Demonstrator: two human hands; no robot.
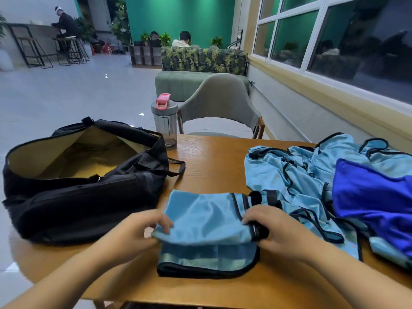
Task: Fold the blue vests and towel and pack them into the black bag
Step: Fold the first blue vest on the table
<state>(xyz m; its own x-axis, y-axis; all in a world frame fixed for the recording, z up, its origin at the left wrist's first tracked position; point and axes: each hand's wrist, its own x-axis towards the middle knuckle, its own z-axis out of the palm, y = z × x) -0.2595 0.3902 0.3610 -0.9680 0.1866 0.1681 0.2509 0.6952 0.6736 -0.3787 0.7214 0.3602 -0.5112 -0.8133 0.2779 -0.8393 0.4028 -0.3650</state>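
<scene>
Lounge café: sofa (204,60), bar stools (71,50)

Scene lit evenly by indoor overhead light; no hard shadows cast. A soft shadow is seen under the folded vest (207,221) and beneath the black bag (84,181) on the wooden table (207,168). A brighter wash of light is noted high on the green wall (178,16). Dark panes of the window (356,34) carry dim reflections of the room. Small glints are scattered on the glossy floor (66,97). Slight motion blur is observed on the left hand (142,230) and right hand (276,230). Wide-angle bending is marked toward the edges; window frames are skewed. Background figures are rendered soft.
</scene>
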